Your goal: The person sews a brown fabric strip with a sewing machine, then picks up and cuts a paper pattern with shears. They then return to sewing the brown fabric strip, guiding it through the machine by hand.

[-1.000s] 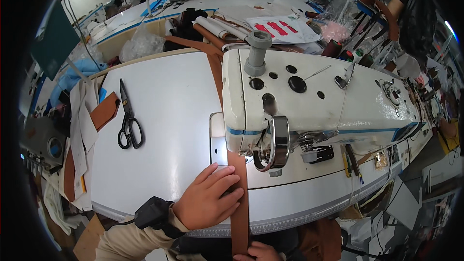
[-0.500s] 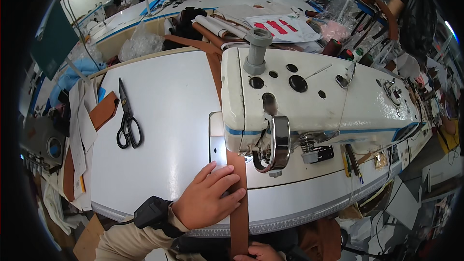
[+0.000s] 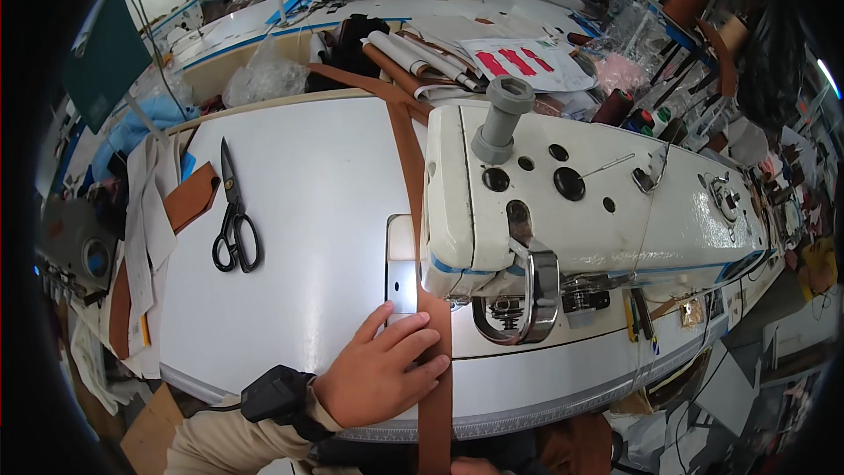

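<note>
A long brown strip (image 3: 435, 413), leather-like, runs from the back of the white table, past the sewing machine's (image 3: 563, 202) needle area and down over the front edge. My left hand (image 3: 382, 374) lies with fingers stretched out, its fingertips on the strip and by the metal plate (image 3: 401, 288) left of the needle area. Low at the picture's edge, my right hand (image 3: 475, 467) is at the strip's right side, closed at its edge; most of that hand is cut off. The needle and presser foot are hidden behind the machine head and chrome guard (image 3: 542, 295).
Black-handled scissors (image 3: 233, 211) lie on the table's left, beside a brown piece (image 3: 192, 199) and white strips (image 3: 149, 220). Rolled material (image 3: 413, 62) and a printed sheet (image 3: 519, 62) sit behind. Small tools (image 3: 643, 317) lie right of the machine head. Thread cones (image 3: 613, 108) stand farther back.
The view has shifted slightly, so the machine appears farther right and lower. My right hand has slipped lower, mostly out of the picture. My left hand stays on the strip.
</note>
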Demonstrator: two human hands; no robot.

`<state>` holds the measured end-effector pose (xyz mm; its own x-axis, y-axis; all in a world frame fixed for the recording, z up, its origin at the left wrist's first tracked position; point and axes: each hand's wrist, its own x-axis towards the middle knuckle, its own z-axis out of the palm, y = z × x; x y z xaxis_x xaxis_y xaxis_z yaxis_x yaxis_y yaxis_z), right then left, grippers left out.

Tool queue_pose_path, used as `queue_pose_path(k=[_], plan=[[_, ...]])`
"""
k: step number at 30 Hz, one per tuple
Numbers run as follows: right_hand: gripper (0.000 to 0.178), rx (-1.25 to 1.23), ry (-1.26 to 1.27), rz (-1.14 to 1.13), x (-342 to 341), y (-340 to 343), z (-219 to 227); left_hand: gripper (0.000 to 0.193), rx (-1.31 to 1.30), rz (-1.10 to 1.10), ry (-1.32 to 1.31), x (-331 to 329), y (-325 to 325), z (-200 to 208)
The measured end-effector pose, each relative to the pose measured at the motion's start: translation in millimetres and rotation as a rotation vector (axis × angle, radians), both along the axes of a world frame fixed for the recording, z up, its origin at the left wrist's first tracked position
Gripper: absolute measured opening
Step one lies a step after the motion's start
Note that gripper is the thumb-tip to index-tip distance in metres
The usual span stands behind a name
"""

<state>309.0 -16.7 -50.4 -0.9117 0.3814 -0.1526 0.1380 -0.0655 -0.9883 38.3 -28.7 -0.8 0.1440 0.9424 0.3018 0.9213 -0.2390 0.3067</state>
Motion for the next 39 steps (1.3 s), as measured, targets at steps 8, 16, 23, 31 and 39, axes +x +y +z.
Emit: queue_pose_path(k=[8,16,23,31,39], plan=[[0.022,-0.044,-0.036,0.042,-3.7,6.5,-3.4,0.03,-0.017,0.016,-0.018,-8.8,12.8,-2.2],[0.022,-0.091,-0.043,0.058,-5.0,11.4,-5.6,0.03,-0.057,0.017,-0.072,-23.5,25.2,-9.2],[0.022,-0.127,-0.032,0.046,-8.4,13.4,-3.9,0.027,-0.052,0.048,-0.176,-31.2,35.6,-22.1],[0.021,-0.223,0.044,0.021,-11.7,10.4,-1.9,0.029,-0.048,0.044,-0.15,-36.5,38.3,-15.8],[0.017,-0.116,0.299,-0.069,-15.7,3.2,10.0,0.031,-0.025,0.1,-0.018,-22.9,32.9,-8.0]])
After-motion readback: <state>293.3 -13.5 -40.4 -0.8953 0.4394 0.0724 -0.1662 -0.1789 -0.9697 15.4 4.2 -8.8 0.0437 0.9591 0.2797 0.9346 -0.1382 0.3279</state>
